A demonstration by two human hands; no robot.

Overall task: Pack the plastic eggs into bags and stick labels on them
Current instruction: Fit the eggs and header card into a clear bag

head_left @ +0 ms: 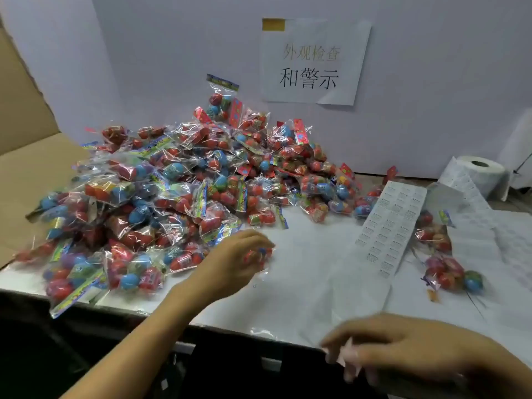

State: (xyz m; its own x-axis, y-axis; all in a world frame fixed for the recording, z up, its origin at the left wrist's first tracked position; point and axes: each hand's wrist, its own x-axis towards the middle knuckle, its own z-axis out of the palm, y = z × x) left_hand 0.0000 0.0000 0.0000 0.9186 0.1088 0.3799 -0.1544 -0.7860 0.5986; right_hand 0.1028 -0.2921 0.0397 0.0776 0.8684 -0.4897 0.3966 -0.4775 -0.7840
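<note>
Clear bag of eggs sat grasped in my left hand beside the pile; my right hand blurred, its grip unreadable.

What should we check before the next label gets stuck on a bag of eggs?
1. Bag in hand: ok, the left hand grips one bag at the edge of the pile.
2. Label ready: cannot tell, the right hand is blurred.
3. Label sheet within reach: ok, beside the pile.
4. More labels: ok, a roll stands behind.
5. Finished bags kept apart: ok, a few bags lie right of the sheet.
</note>
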